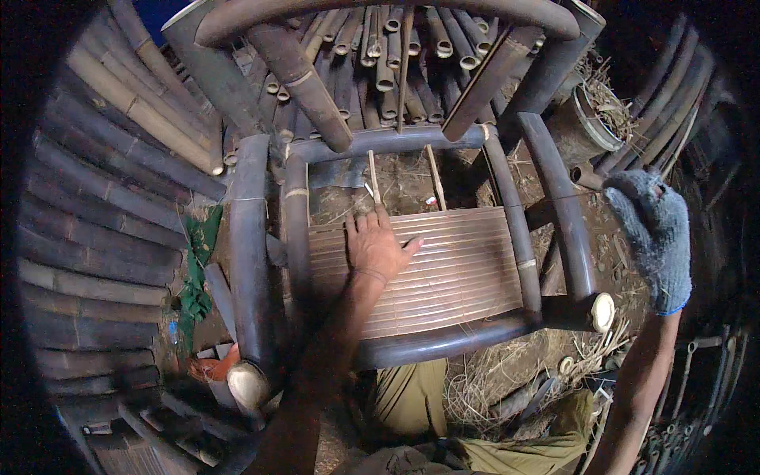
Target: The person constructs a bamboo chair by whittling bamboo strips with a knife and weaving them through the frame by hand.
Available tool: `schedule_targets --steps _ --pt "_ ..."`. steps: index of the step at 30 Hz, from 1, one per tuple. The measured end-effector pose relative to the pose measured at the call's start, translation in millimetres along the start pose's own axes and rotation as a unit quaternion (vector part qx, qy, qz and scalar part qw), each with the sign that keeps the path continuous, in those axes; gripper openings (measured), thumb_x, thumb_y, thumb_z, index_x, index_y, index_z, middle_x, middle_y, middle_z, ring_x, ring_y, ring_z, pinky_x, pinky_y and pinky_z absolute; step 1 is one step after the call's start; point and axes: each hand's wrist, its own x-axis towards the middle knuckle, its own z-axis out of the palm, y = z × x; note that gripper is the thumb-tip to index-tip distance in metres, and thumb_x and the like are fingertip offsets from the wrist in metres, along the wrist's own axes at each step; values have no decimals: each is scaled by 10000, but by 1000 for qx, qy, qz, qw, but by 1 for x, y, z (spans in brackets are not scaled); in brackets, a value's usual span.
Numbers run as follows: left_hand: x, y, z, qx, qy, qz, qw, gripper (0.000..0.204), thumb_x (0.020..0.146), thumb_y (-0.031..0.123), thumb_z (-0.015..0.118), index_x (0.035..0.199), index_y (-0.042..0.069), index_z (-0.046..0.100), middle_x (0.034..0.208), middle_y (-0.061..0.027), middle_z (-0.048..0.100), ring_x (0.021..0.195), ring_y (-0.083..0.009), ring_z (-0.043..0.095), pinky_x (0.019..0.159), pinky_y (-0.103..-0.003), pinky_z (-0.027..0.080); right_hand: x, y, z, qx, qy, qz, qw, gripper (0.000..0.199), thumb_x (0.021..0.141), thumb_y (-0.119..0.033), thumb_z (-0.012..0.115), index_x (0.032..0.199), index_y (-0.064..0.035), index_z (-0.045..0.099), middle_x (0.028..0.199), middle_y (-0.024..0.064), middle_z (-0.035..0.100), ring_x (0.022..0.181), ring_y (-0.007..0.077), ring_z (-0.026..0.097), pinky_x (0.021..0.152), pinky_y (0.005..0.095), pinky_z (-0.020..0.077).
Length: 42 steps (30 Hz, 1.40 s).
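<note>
A dark bamboo chair (pixel 419 348) with thick round arms and a curved back rail stands in front of me. Split bamboo slats (pixel 459 269) lie side by side across the near part of its seat frame. My bare left hand (pixel 378 252) lies flat on the slats near their far edge, fingers stretched and thumb out to the right. Two thin bamboo strips (pixel 436 178) run from the slats to the back rail across the open part of the seat. Right of the chair, my right hand (pixel 653 237) is raised in a grey knitted glove. Its fingers are curled; what they hold, if anything, is hidden.
Bamboo poles (pixel 103 229) line the left side, and more poles (pixel 388 71) are stacked behind the chair. At the back right stands a bucket (pixel 598 119) of shavings. Green cloth (pixel 198 277) lies at left. Bamboo scraps (pixel 491 396) litter the near floor.
</note>
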Motion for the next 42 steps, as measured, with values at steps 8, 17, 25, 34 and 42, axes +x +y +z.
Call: schedule_targets --steps 8,17,25,34,42 --pt "-15 -75 18 -10 108 -37 993 1045 729 723 649 1357 -86 439 1328 -261 513 1282 -385 443 1162 -538 206 -16 15 -4 -41 -19 43 998 163 867 -126 685 972 -3 667 947 168 685 851 346 660 750 390 516" --pt "-34 -67 39 -35 196 3 980 791 851 538 625 1331 -72 471 1378 -260 474 1356 -425 364 1151 -523 249 -29 11 -8 -37 23 75 996 131 875 -100 678 951 6 670 883 156 674 779 296 649 735 351 506" --pt "47 26 36 -109 -30 92 989 381 950 334 523 1036 5 695 1062 -214 679 1044 -350 624 942 -478 416 -89 -2 13 27 -193 151 969 188 866 -203 697 891 -18 678 842 163 655 777 347 643 703 388 514" --pt "50 18 52 -122 -5 75 990 358 984 374 459 955 148 735 958 -106 709 950 -316 647 874 -451 401 -101 -9 180 62 -99 142 983 241 954 -263 572 966 -26 611 914 205 626 885 398 618 782 462 510" --pt "52 23 48 -142 12 45 989 326 957 375 488 907 182 745 957 -66 730 938 -269 639 833 -439 389 -12 14 318 3 7 146 989 267 983 -251 501 943 -31 646 926 198 661 906 384 612 833 466 480"
